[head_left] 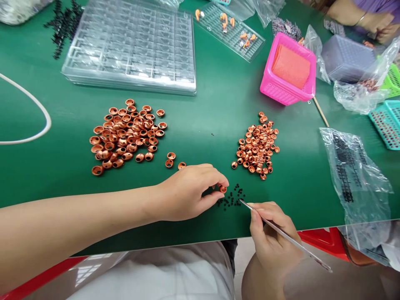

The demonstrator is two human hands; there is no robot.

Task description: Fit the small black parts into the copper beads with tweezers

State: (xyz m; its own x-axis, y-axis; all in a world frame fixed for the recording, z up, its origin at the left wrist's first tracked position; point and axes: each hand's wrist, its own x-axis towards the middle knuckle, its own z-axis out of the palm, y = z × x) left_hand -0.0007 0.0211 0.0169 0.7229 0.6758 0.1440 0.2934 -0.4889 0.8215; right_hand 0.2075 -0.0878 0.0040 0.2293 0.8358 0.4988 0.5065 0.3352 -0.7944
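Note:
My left hand (200, 189) pinches a small copper-coloured hollow shell (223, 189) between thumb and forefinger, just above the green table (212, 108). In my right hand (275, 229) is a slim silver metal stick-like tool (289, 237), held like a pen. Its tip points at a scatter of tiny black pieces (231, 199); whether it carries one I cannot tell. Past my left hand lies a large heap of copper-coloured shells (125, 133), with a few loose ones (170, 159) beside my knuckles. A second heap of shells (258, 146) lies beyond my right hand.
Stacked clear plastic trays (134, 46) stand at the back left, near black sprue-like strips (64, 25). Further right are a tray with orange earphones (231, 29), a pink basket (281, 89) and a plastic bag of black parts (353, 166). Another person's hands (378, 25) rest at the far right.

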